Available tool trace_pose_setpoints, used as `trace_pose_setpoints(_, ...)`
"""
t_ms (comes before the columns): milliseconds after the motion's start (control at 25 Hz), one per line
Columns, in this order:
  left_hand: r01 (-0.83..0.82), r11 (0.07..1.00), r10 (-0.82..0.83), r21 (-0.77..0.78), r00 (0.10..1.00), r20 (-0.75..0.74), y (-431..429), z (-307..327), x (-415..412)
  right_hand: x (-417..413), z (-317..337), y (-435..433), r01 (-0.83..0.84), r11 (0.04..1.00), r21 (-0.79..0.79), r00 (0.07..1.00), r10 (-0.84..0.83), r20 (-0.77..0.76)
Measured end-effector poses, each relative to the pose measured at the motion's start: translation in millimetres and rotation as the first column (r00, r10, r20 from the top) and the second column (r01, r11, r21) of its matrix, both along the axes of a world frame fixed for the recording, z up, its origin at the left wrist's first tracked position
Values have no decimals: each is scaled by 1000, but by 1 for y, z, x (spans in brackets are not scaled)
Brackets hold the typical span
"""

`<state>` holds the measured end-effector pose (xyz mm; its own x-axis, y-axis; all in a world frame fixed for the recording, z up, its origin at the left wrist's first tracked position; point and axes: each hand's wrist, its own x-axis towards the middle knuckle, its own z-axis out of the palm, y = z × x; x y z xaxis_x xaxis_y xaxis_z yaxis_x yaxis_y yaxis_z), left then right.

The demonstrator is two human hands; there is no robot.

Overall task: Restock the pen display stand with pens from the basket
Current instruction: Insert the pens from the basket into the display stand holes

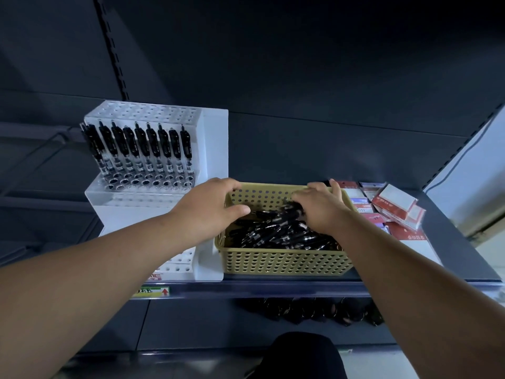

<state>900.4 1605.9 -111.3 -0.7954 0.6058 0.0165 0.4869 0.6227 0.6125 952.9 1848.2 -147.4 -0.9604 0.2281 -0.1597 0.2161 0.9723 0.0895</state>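
Upon the shelf (273,289), left grip (208,209) clasps basket (284,262) rim, right grip (320,208) curls round pens (273,234).

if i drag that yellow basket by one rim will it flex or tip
Probably flexes a little: the basket is thin-looking perforated plastic, and the left hand grips only one rim. Likely stable rather than tippy, since the loose pens lie low in a pile. They may slide and shift weight if it tilts.
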Motion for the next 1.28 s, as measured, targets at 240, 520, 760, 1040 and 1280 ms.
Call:
trace_pose_setpoints(240,-51,991,36,121,991,126,-10,7,3,-8,25,-27,100,637,-764,892,-398,-215)
trace_pose_setpoints(520,-167,913,3,372,915,402,-25,20,26,15,68,-111,-103,-391,-915,883,-458,97)
trace_pose_setpoints(760,-153,931,-64,331,825,561,-75,15,43,26,41,-190,-12,-477,-879,870,-438,226)
trace_pose_setpoints(1040,-279,881,-102,384,679,727,-128,2,47,24,33,-243,73,-411,-909,874,-412,257)
trace_pose_setpoints(1280,-436,788,-78,436,630,772,-147,5,43,15,33,-259,107,-180,-978,898,-403,173)
